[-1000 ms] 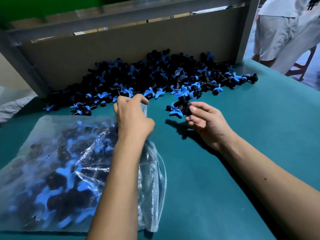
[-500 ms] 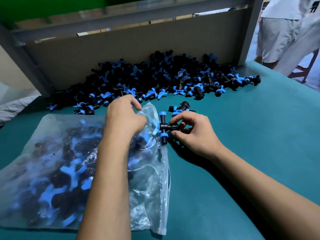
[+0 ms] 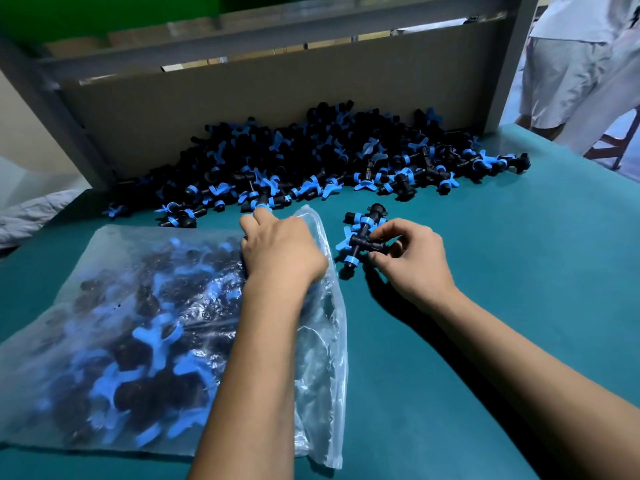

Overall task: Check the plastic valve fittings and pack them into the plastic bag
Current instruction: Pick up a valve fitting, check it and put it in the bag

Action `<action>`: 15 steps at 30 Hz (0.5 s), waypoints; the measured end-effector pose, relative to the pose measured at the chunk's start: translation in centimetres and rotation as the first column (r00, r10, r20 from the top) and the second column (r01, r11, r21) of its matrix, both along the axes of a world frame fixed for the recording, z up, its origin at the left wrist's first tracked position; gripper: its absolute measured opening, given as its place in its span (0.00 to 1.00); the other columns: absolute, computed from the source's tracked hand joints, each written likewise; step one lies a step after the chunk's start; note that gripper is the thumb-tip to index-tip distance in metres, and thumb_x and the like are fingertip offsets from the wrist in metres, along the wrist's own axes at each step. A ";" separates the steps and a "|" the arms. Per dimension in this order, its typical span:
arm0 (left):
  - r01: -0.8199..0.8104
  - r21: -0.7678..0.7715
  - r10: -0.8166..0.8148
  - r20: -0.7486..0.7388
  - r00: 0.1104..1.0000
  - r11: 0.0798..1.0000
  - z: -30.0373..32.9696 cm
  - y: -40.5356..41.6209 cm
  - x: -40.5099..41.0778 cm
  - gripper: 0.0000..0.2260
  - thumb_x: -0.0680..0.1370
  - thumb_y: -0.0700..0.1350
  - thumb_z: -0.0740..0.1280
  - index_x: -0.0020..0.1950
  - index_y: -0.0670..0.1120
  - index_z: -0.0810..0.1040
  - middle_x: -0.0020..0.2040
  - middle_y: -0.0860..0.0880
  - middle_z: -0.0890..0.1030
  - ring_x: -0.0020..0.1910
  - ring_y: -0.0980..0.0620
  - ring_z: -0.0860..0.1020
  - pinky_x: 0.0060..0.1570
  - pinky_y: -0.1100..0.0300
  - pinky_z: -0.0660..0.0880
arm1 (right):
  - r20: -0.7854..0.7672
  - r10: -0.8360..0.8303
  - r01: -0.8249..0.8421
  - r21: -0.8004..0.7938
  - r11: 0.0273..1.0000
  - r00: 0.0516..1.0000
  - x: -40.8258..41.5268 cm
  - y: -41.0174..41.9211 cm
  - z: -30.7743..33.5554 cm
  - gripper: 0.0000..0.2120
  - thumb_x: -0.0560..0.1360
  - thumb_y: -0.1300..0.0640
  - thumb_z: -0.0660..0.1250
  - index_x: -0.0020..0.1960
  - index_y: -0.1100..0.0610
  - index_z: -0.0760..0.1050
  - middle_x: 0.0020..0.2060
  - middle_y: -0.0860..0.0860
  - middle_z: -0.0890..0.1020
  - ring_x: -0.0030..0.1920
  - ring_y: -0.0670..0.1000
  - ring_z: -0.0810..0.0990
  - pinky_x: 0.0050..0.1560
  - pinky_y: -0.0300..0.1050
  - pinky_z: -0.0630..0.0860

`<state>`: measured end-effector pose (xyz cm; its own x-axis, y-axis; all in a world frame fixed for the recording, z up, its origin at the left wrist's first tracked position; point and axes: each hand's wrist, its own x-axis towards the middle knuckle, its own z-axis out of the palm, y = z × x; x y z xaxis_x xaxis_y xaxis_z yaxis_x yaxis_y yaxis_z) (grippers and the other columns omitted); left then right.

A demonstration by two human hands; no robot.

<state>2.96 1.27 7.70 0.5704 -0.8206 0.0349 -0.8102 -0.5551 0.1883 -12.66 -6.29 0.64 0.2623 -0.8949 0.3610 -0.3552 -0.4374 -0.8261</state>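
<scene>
Item: valve fitting [image 3: 362, 239], black body with blue rings and blue handle. Pinched at one black stub by thumb and fingers of right hand [image 3: 412, 258]; held just off the table [image 3: 519, 271], between the two hands, close beside the bag mouth.

Item: second fitting [image 3: 367, 214], loose on the table, just beyond the held one and touching or nearly touching it; cannot tell which.

Item: plastic bag [image 3: 121, 323], clear, lying flat, well filled with fittings. Under and left of left hand [image 3: 280, 251]; mouth edge bunched beneath that hand, fingers curled on the film, index fingertip reaching toward the near edge of the heap.

Item: heap of fittings [image 3: 329, 157], unsorted, beyond both hands, banked against a cardboard backboard [image 3: 242, 105].

Step in hand, as judged: inspection of one fitting at the right hand, bag held ready by the left.

Next move, as judged: a short carry leftward into the bag mouth, film lifted clear by the left hand so the blue handle does not snag; release once inside. Much of the heap yet to pack.

Also present: another person [image 3: 581, 64], far right, beyond the table.
</scene>
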 end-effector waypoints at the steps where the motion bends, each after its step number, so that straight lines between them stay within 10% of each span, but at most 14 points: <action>1: -0.010 -0.066 0.008 -0.036 0.999 0.998 0.0 0.0 0.2 0.11 0.77 0.52 0.69 0.54 0.47 0.78 0.65 0.41 0.67 0.66 0.39 0.63 0.63 0.49 0.67 | -0.017 0.026 -0.027 -0.047 0.999 1.000 0.0 0.2 0.1 0.11 0.67 0.68 0.73 0.42 0.52 0.81 0.29 0.37 0.79 0.27 0.42 0.73 0.31 0.28 0.66; 9: -0.008 -0.152 -0.001 -0.058 0.998 0.988 0.6 -0.3 -0.1 0.40 0.71 0.79 0.57 0.56 0.43 0.78 0.60 0.38 0.77 0.64 0.36 0.71 0.61 0.46 0.68 | 0.101 0.307 -0.284 -0.192 0.939 0.946 0.5 1.4 0.6 0.10 0.68 0.67 0.75 0.46 0.55 0.82 0.42 0.47 0.81 0.37 0.48 0.77 0.38 0.41 0.76; 12: 0.048 -0.157 -0.074 -0.160 0.984 0.986 1.1 0.0 -0.7 0.30 0.70 0.74 0.67 0.40 0.46 0.72 0.42 0.46 0.79 0.46 0.42 0.77 0.38 0.52 0.69 | 0.147 0.372 -0.356 -0.124 0.926 0.917 1.2 1.9 0.3 0.10 0.70 0.68 0.74 0.48 0.58 0.82 0.42 0.51 0.83 0.38 0.53 0.79 0.42 0.46 0.79; 15: 0.053 -0.184 -0.097 -0.238 0.967 0.982 1.8 0.5 -0.1 0.15 0.72 0.53 0.76 0.36 0.45 0.77 0.38 0.47 0.83 0.43 0.46 0.79 0.40 0.55 0.75 | 0.241 0.371 -0.382 -0.002 0.924 0.897 1.7 2.3 0.1 0.11 0.70 0.68 0.75 0.49 0.56 0.84 0.42 0.50 0.84 0.35 0.48 0.77 0.40 0.40 0.77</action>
